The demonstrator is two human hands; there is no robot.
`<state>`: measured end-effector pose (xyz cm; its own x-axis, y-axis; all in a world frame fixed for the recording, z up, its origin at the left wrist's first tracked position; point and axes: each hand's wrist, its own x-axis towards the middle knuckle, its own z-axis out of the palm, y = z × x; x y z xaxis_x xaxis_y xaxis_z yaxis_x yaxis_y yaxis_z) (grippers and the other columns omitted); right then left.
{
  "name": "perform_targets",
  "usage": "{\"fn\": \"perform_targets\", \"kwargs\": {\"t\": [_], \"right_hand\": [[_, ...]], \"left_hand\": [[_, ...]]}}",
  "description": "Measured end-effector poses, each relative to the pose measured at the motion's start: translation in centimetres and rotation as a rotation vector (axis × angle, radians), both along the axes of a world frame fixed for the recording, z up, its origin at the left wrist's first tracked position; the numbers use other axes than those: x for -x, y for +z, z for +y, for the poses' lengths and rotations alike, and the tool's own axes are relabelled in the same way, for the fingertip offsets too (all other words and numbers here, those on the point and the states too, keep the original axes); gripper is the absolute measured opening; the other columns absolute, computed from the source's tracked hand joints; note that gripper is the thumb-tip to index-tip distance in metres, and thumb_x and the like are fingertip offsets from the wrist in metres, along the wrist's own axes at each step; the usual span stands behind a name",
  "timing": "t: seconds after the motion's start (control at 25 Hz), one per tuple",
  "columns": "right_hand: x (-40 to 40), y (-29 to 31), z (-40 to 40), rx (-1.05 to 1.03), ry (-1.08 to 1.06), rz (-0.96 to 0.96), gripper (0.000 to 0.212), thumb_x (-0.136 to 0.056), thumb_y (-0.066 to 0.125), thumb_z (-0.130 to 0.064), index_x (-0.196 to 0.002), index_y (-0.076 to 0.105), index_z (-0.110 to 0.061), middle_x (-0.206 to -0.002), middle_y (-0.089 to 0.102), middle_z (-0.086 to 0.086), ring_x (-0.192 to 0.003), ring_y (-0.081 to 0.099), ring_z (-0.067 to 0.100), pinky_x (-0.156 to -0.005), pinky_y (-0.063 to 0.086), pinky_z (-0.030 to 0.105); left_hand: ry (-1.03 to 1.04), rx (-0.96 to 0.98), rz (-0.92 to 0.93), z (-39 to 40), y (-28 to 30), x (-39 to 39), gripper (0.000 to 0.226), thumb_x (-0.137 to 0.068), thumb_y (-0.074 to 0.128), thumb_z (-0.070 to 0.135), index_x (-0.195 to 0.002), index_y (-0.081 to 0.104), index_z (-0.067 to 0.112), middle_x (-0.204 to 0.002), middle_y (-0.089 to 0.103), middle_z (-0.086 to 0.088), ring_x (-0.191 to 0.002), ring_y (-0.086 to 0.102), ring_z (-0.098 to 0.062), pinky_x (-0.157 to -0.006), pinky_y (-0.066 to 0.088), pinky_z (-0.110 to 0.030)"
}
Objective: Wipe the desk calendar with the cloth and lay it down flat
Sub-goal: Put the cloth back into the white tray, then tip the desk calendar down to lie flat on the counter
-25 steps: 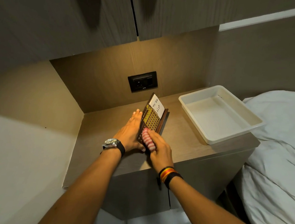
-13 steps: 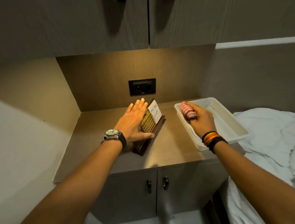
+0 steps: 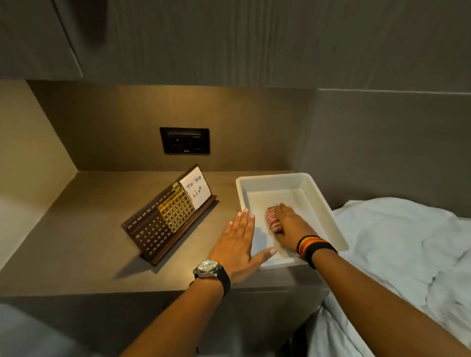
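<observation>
The dark brown desk calendar point(image 3: 169, 215) leans back on its base on the bedside counter, with a gold number grid and a white "To Do List" card at its far end. My left hand point(image 3: 239, 244) hovers flat with fingers spread, to the right of the calendar and apart from it, thumb near the tray's rim. My right hand point(image 3: 288, 224) reaches down into the white tray point(image 3: 268, 178) and grips the rolled pink-and-white striped cloth point(image 3: 272, 218) against the tray floor.
The brown counter point(image 3: 77, 244) sits in a niche with a black socket panel point(image 3: 185, 140) on the back wall and cupboards overhead. A bed with white sheets point(image 3: 408, 262) lies right of the tray. Cabinet fronts drop below the counter's front edge.
My right hand carried the cloth from the calendar over to the tray and down inside it. My left hand let go of the calendar and moved right, toward the tray.
</observation>
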<state>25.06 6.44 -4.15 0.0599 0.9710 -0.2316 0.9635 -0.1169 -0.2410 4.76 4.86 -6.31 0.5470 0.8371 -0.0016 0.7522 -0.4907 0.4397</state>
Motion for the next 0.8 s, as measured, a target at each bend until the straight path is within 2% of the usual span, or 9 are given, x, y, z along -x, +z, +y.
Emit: {"fn": "perform_targets", "kwargs": {"t": [0.08, 0.16, 0.24, 0.36, 0.44, 0.52, 0.68, 0.8], "right_hand": [[0.5, -1.1, -0.6, 0.124, 0.024, 0.046, 0.097, -0.099, 0.051, -0.047, -0.165, -0.012, -0.013, -0.173, -0.018, 0.008, -0.161, -0.009, 0.029, -0.129, 0.003, 0.049], [0.7, -1.4, -0.8, 0.143, 0.037, 0.023, 0.093, -0.102, 0.040, -0.054, -0.164, -0.018, -0.015, -0.171, -0.025, 0.007, -0.160, -0.017, 0.028, -0.128, -0.003, 0.051], [0.7, -0.7, -1.0, 0.141, 0.036, 0.022, 0.087, -0.104, 0.034, -0.054, -0.164, -0.015, -0.016, -0.172, -0.022, 0.006, -0.160, -0.015, 0.027, -0.128, -0.004, 0.052], [1.0, 0.7, -0.5, -0.031, 0.012, 0.086, 0.075, -0.107, 0.030, -0.047, -0.166, -0.003, -0.014, -0.174, -0.008, 0.005, -0.162, -0.006, 0.025, -0.128, -0.002, 0.052], [2.0, 2.2, 1.1, -0.195, 0.004, 0.183, 0.070, -0.108, 0.034, -0.042, -0.166, 0.007, -0.013, -0.175, 0.005, 0.006, -0.162, 0.004, 0.024, -0.128, 0.004, 0.047], [4.4, 3.9, 3.6, -0.269, 0.073, 0.264, 0.069, -0.107, 0.041, -0.040, -0.165, 0.017, -0.014, -0.173, 0.015, 0.006, -0.161, 0.014, 0.025, -0.127, 0.012, 0.041], [11.0, 5.5, 8.5, -0.193, 0.143, 0.435, 0.066, -0.105, 0.050, -0.035, -0.163, 0.029, -0.012, -0.169, 0.028, 0.010, -0.157, 0.027, 0.029, -0.125, 0.024, 0.040], [13.9, 4.4, 10.9, -0.123, 0.044, 0.610, 0.051, -0.103, 0.052, -0.019, -0.152, 0.046, -0.006, -0.154, 0.052, 0.018, -0.141, 0.050, 0.035, -0.116, 0.040, 0.044]], "left_hand": [[0.018, 0.013, -0.008, -0.3, -0.4, -0.1, 0.101, -0.095, 0.029, 0.080, -0.165, -0.013, 0.020, -0.172, -0.022, 0.000, -0.159, -0.018, -0.016, -0.130, -0.007, -0.036], [0.024, 0.013, 0.010, -0.2, -0.1, -0.3, 0.099, -0.096, 0.027, 0.079, -0.165, -0.012, 0.020, -0.172, -0.020, -0.001, -0.160, -0.016, -0.016, -0.128, -0.009, -0.034], [0.031, 0.001, 0.029, -0.1, 0.3, -0.3, 0.097, -0.097, 0.024, 0.078, -0.165, -0.010, 0.019, -0.173, -0.018, -0.002, -0.161, -0.015, -0.018, -0.127, -0.009, -0.033], [0.114, -0.077, -0.029, -0.5, 0.9, 0.7, 0.093, -0.098, 0.021, 0.076, -0.165, -0.009, 0.018, -0.172, -0.020, -0.002, -0.160, -0.016, -0.017, -0.130, -0.006, -0.038], [0.219, -0.168, -0.089, -1.3, 1.2, 1.8, 0.089, -0.101, 0.022, 0.071, -0.165, -0.008, 0.017, -0.172, -0.021, -0.003, -0.160, -0.017, -0.017, -0.131, -0.004, -0.039], [0.366, -0.249, -0.168, -2.7, 1.1, 3.5, 0.086, -0.104, 0.026, 0.066, -0.165, -0.008, 0.017, -0.173, -0.020, -0.004, -0.160, -0.018, -0.016, -0.131, -0.004, -0.039], [0.697, -0.355, -0.333, -5.2, 0.7, 7.3, 0.085, -0.104, 0.027, 0.064, -0.165, -0.014, 0.020, -0.173, -0.022, -0.001, -0.160, -0.018, -0.013, -0.129, -0.004, -0.039], [0.907, -0.278, -0.437, -6.0, 0.0, 9.7, 0.088, -0.101, 0.025, 0.068, -0.164, -0.015, 0.021, -0.174, -0.021, 0.000, -0.160, -0.016, -0.016, -0.130, 0.005, -0.044]]}}
